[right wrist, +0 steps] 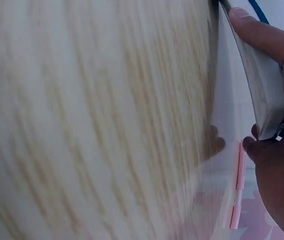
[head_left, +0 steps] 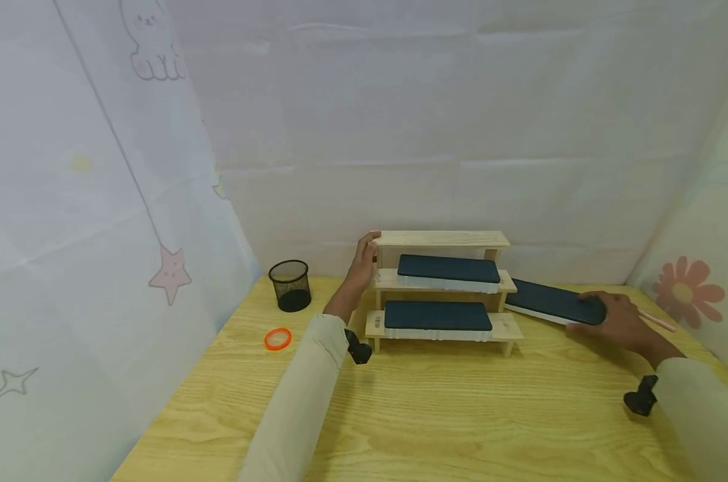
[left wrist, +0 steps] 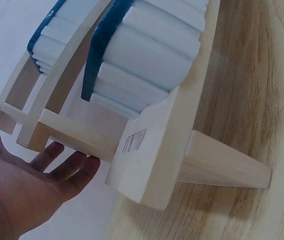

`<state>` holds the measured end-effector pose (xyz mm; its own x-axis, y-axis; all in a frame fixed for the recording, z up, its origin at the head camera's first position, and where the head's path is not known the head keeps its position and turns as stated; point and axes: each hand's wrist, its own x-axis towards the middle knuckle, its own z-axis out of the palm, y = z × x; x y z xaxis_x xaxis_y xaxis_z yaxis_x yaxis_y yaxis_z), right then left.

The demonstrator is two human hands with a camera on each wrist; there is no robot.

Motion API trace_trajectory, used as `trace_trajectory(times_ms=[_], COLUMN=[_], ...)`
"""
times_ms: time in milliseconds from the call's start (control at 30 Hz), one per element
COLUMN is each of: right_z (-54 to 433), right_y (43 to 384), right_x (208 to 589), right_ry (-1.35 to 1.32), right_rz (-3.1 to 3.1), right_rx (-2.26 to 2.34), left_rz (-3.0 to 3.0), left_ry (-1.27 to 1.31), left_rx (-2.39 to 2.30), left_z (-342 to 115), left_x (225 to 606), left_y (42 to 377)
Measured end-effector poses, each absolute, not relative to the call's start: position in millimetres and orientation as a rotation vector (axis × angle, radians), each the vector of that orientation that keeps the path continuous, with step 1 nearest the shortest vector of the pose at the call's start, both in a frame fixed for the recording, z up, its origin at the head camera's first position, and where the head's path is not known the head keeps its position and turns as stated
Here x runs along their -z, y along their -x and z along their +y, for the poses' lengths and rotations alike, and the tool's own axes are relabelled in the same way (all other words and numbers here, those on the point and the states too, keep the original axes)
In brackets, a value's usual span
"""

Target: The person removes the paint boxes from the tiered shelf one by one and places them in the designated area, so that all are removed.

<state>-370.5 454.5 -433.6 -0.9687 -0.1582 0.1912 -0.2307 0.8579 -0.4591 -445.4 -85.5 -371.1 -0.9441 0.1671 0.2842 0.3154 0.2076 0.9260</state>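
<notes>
A three-tier wooden stand (head_left: 442, 238) stands at the back of the table. My left hand (head_left: 361, 264) grips the left end of its top tier, and the lower fingers (left wrist: 84, 175) touch the side rail in the left wrist view. On the middle tier lies a long white box with a dark blue top (head_left: 448, 269), and a similar box (head_left: 438, 316) lies on the bottom tier. To the right of the stand, my right hand (head_left: 619, 321) holds a third such box (head_left: 547, 302) by its right end, thumb on the side in the right wrist view.
A black mesh pen cup (head_left: 291, 294) stands left of the stand, with an orange ring (head_left: 277, 339) in front of it. A pink pen-like stick (head_left: 657, 320) lies beyond my right hand. A pale printed cloth (head_left: 400, 134) hangs behind the table.
</notes>
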Motion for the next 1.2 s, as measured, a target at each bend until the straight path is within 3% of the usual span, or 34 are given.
trace_trajectory(times_ms=[467,700,1200], right_z=[455.1,457.5,453.6], right_y=[369.0,368.4,367.2], right_x=[447.8,452.3,445.4], right_ry=[-0.350,-0.353,-0.430], right_rz=[-2.920,-2.917,-2.879], right_rx=[-0.756,-0.805,-0.718], left_rz=[-2.385,-2.453,-2.514], left_ry=[0.494,0.504,0.568], left_rx=[1.866,1.909,2.027], left_z=[-89.8,-97.9,-104.9], left_x=[370.3,374.0,413.0], left_y=[445.8,428.2,401.3])
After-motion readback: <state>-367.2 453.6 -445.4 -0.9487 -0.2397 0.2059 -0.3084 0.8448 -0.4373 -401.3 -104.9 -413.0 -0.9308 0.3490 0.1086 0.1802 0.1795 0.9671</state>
